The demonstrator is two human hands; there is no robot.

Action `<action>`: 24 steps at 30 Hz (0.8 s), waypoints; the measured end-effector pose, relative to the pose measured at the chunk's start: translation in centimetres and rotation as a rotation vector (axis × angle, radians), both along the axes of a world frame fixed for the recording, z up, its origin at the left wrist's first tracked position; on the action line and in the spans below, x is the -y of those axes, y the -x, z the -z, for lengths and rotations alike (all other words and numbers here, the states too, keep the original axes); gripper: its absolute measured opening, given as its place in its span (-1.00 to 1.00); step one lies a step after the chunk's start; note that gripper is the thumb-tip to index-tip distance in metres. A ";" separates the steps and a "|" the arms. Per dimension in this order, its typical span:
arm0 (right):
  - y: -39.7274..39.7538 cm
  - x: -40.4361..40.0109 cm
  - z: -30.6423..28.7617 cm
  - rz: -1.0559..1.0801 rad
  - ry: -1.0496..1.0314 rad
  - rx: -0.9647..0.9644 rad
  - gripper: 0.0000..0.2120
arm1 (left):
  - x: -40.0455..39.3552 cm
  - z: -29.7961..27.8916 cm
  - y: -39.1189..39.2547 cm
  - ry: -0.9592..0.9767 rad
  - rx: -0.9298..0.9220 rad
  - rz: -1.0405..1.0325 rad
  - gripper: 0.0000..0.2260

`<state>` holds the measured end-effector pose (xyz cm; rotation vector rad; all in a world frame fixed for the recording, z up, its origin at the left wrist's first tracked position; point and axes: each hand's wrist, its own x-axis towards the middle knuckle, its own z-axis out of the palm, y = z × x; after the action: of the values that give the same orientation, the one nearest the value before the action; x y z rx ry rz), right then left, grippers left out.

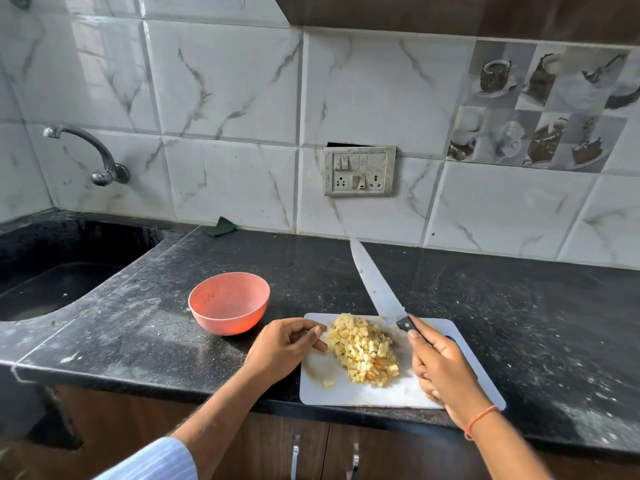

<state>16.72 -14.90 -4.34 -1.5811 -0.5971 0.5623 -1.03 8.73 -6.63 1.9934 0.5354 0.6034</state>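
A white cutting board (381,393) lies at the counter's front edge with a heap of small diced yellow pieces (363,348) on it. My right hand (440,368) grips the black handle of a large knife (375,282); the blade points up and away toward the wall, lifted off the board. My left hand (287,348) rests at the board's left edge beside the heap, its fingers loosely curled with nothing seen in them. An empty pink bowl (228,303) stands just left of the board.
The black stone counter (519,323) runs right. A sink (52,278) with a wall tap (93,154) is at the left. A green scrub pad (220,226) lies by the wall. A switch panel (360,171) is on the tiles. Cabinet handles (294,459) show below.
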 end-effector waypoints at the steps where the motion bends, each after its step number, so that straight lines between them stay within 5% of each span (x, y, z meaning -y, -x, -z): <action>1: -0.1 0.0 0.1 -0.004 -0.016 -0.008 -0.64 | 0.1 0.0 0.0 0.024 0.024 0.030 -0.85; 7: 0.2 0.0 0.1 -0.065 -0.038 0.017 -0.66 | 0.6 -1.0 -1.3 0.122 0.190 0.072 -0.81; 9: 0.4 0.2 0.0 -0.061 -0.045 0.002 -0.69 | 1.0 -2.2 -2.6 0.166 0.209 0.042 -0.66; 13: 0.8 0.6 -0.4 -0.036 -0.067 0.004 -0.78 | 2.6 -5.6 -6.1 0.570 0.251 0.184 -0.32; 19: 1.1 0.5 -1.1 -0.067 -0.018 0.051 -0.82 | 2.9 -7.6 -9.6 0.881 0.469 0.260 -0.68; 24: 1.2 0.3 -1.2 -0.064 0.001 0.102 -0.82 | 2.6 -7.0 -9.7 0.903 0.392 0.190 -0.75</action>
<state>15.50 -15.25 -3.15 -1.6035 -0.7264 0.5315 8.72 6.17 0.33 1.0228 0.2871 0.4905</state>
